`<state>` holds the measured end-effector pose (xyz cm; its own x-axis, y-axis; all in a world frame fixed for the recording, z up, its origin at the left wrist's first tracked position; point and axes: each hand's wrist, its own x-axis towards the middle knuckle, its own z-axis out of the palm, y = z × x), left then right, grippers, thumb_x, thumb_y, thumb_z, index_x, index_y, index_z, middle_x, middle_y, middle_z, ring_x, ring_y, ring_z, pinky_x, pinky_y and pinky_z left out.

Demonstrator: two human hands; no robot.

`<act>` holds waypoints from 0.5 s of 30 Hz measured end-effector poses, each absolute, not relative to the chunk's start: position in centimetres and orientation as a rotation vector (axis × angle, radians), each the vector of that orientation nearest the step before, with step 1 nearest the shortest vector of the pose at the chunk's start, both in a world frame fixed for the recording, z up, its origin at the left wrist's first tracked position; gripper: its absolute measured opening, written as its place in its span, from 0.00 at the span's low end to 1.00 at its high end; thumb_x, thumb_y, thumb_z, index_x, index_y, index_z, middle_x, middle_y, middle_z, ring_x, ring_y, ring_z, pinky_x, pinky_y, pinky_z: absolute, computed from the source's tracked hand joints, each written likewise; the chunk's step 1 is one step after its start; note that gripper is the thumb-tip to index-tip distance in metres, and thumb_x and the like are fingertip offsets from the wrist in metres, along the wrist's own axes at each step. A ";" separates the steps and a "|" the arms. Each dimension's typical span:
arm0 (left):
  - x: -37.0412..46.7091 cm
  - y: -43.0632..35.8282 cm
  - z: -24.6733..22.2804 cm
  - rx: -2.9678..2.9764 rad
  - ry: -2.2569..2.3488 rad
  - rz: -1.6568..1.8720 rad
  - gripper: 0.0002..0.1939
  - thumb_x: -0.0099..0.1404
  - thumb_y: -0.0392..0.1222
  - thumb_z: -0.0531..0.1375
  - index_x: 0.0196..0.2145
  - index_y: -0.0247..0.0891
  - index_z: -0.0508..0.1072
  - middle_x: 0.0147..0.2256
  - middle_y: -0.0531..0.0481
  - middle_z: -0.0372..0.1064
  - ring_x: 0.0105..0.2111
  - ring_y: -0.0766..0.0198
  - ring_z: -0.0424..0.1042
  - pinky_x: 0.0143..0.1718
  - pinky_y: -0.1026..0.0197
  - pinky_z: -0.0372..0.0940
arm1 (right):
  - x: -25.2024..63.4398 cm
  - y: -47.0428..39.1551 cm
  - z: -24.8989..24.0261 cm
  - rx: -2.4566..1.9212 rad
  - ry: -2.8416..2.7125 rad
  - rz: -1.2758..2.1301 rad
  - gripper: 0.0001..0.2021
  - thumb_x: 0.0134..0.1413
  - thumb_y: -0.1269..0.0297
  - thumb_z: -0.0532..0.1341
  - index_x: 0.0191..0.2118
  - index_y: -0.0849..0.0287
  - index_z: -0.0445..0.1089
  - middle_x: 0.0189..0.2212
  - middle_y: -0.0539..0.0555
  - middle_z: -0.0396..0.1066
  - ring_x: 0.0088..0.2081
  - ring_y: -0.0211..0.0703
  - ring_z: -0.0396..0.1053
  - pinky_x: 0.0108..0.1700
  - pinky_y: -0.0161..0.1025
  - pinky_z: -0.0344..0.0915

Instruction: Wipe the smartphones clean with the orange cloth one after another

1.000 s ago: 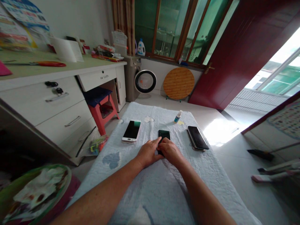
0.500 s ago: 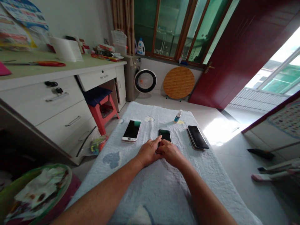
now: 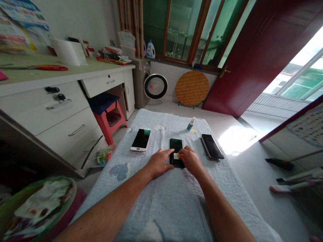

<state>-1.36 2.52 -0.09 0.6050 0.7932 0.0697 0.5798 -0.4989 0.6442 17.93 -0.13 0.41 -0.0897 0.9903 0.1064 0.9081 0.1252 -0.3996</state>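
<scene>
A black phone point(image 3: 176, 144) lies flat on the cloth between my hands, with a pale rectangular label point(image 3: 176, 156) on its surface. My left hand point(image 3: 159, 162) is open beside it, thumb and index finger spread and touching its left edge. The fingers of my right hand point(image 3: 189, 158) are pinched together at the label's right end, covering part of the phone. To the left lies a white-framed phone point(image 3: 141, 139) with a dark screen. Two stacked dark phones point(image 3: 212, 147) rest on the right. Behind them stands a small spray bottle point(image 3: 190, 124).
A pale blue patterned cloth point(image 3: 161, 208) covers the surface. On the left are a white desk point(image 3: 60, 127), a red stool point(image 3: 108, 117) and a bin point(image 3: 73, 195) with used tissues. A washing machine point(image 3: 141, 84) and a round wooden tabletop point(image 3: 192, 88) stand at the back.
My right hand has shifted right, away from my left hand, uncovering the phone's lower part and the pale label. My left thumb and index finger are now spread along the phone's left edge.
</scene>
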 end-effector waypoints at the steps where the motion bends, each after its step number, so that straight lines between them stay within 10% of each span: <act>1: -1.4 2.5 -0.1 2.250 1.084 0.478 0.36 0.54 0.42 0.65 0.60 0.41 0.61 0.53 0.46 0.68 0.50 0.52 0.68 0.50 0.55 0.64 | 17.4 -0.1 0.3 -1.835 -2.061 0.327 0.10 0.58 0.70 0.54 0.33 0.59 0.73 0.32 0.51 0.63 0.32 0.35 0.62 0.35 0.31 0.55; 15: -2.0 3.0 0.1 2.307 0.899 0.494 0.29 0.56 0.36 0.58 0.57 0.37 0.64 0.59 0.43 0.62 0.57 0.55 0.62 0.59 0.54 0.57 | 15.1 -1.2 1.1 -1.608 -2.252 0.572 0.08 0.53 0.73 0.58 0.33 0.56 0.75 0.36 0.51 0.66 0.36 0.35 0.65 0.38 0.31 0.56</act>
